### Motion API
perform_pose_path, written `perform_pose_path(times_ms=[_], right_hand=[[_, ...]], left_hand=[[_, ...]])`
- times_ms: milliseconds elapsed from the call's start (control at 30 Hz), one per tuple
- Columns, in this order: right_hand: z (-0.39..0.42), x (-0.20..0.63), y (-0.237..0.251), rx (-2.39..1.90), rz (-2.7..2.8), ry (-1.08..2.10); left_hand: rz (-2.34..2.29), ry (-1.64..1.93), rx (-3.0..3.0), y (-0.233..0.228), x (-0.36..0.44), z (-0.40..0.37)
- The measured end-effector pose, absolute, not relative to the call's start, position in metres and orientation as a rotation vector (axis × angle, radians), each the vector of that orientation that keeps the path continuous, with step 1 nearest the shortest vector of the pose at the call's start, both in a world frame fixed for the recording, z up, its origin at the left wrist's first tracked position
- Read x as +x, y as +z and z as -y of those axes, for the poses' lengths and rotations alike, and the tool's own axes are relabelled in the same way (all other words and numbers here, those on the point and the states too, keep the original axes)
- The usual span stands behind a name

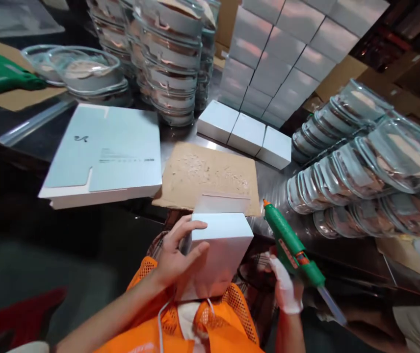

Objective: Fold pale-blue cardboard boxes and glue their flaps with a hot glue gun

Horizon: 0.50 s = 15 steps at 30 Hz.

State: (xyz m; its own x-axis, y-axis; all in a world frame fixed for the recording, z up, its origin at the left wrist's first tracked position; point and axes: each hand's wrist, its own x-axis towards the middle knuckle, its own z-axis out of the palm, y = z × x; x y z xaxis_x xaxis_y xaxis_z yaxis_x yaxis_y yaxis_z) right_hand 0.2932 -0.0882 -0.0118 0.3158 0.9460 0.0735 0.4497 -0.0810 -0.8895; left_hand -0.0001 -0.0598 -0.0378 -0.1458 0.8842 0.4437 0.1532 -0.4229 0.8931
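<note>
Box [219, 264] sitting at centre; gun [291, 240] slanting toward 11 o'clock
Left hand [178, 251] is holding the box at 9 o'clock, right hand [284, 287] is gripping the gun; flap [224, 203] is standing at 12, nozzle [266, 202] hovering at the flap's 3.

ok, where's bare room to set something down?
Mainly the cardboard, rough with residue, between the flat cartons at left, three small boxes behind and the held box in front. A narrow metal strip shows between cardboard and the right-side tubs. Crowded: the back, with stacked tubs and white boxes.
</note>
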Motion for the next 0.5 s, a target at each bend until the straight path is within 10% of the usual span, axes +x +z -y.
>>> perform_pose_path(times_ms=[233,500], right_hand=[[-0.014,0.28,0.017,-1.645,0.798,1.289],[0.012,0.296,0.055,-1.941,1.173,0.609]], left_hand=[[-1.159,1.706,1.481,-0.029,-0.008,0.059],[-1.11,1.688,1.461,-0.027,-0.005,0.057]])
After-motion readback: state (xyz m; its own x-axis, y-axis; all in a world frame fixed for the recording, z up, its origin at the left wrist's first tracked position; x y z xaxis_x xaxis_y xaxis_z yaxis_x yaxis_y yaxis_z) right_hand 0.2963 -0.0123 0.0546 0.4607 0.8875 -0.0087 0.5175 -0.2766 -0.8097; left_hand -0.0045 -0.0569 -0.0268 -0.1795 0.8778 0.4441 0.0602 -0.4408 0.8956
